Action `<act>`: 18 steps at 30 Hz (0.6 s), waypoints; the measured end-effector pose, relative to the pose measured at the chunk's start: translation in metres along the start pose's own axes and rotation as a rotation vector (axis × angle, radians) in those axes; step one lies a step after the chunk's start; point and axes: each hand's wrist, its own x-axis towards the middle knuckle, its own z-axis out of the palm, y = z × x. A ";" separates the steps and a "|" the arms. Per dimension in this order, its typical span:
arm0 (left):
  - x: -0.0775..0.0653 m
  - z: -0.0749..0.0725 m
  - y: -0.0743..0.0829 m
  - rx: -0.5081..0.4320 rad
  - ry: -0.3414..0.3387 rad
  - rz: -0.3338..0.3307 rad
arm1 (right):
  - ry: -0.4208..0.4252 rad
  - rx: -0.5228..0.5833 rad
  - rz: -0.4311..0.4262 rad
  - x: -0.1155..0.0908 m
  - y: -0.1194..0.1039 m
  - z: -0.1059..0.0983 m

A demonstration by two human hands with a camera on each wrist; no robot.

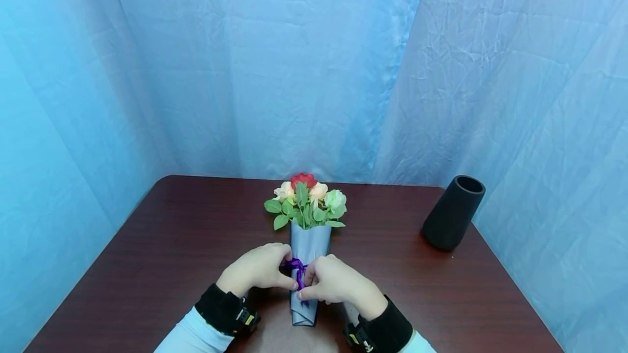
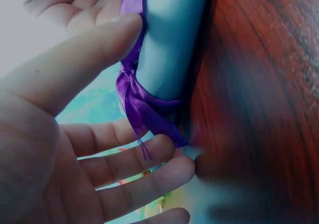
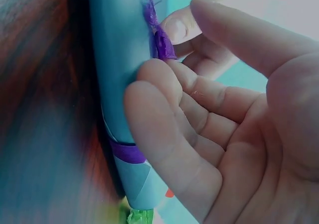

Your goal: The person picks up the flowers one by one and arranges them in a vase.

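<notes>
In the head view alone, the whole bouquet: lying flat near the middle of the surface, blooms at the far end, blue-grey wrap narrowing toward the near end, purple ribbon tied round it. Full blooms only there, too: a red flower at the top, cream flowers to either side below, a pale green flower to the right, leaves fanned underneath. Well apart, by the right edge, a black vase, mouth upward, seen in neither wrist view; behind, blue curtains. From above, left hand and right hand on opposite sides of the ribbon, near each other. Clearer from the left wrist: left thumb against a length of ribbon, fingers nearly straight and spread, apart from that thumb, beside a frayed end too small to make out from above. From the right wrist: right thumb apart from loosely bent fingers, fingertips close to a ribbon tail; contact there impossible to tell. Plain in that view, the ribbon's smooth band across the side of the wrap. In both wrist views, mere scraps of red and green for flowers.
</notes>
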 end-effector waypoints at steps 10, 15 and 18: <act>0.002 0.000 -0.001 0.016 0.001 0.003 | 0.000 -0.051 0.022 0.004 0.001 0.004; 0.003 0.001 -0.002 0.035 0.013 0.038 | 0.003 -0.045 0.003 0.003 0.002 0.001; 0.005 0.003 -0.003 0.040 0.021 0.051 | 0.010 -0.033 -0.020 0.002 0.004 -0.002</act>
